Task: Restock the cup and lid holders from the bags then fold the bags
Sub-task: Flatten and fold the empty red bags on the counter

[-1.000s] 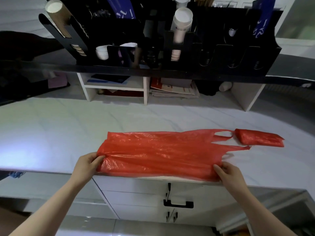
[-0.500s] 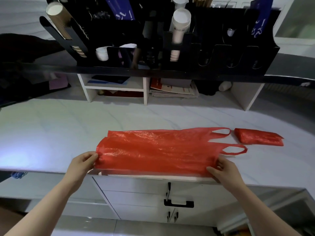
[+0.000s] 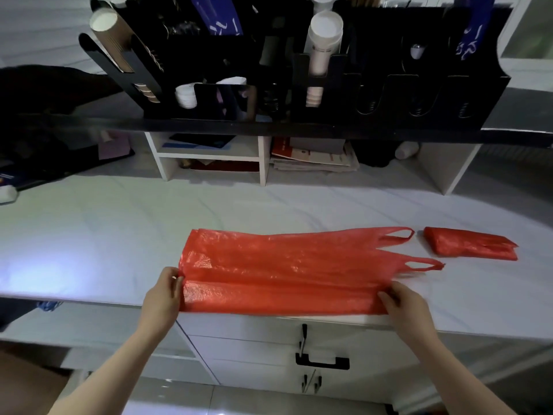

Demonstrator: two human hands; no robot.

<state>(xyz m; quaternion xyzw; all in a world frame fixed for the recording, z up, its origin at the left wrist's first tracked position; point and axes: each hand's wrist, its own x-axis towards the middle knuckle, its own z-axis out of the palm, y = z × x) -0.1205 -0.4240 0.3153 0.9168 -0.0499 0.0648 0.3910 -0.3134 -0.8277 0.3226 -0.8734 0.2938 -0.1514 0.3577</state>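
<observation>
A red plastic bag (image 3: 287,265) lies flat on the white counter (image 3: 104,235), handles pointing right, with its near long edge folded up into a strip. My left hand (image 3: 164,295) pinches the bag's left end at the fold. My right hand (image 3: 404,304) pinches the near edge at the right, just below the handles. A second red bag (image 3: 469,245) lies folded small to the right. Above, the black cup and lid holder (image 3: 329,79) carries a brown cup stack (image 3: 119,40), a white cup stack (image 3: 323,40) and lids (image 3: 185,95).
A black shelf edge (image 3: 269,127) overhangs the back of the counter. White cubbies (image 3: 209,157) beneath it hold papers and booklets. Drawers with black handles (image 3: 321,362) sit below the counter's front edge. A dark object (image 3: 45,115) lies at far left.
The bag slid a little toward the front edge and its near long edge got folded over into a flat strip. Both hands kept hold of its ends.
</observation>
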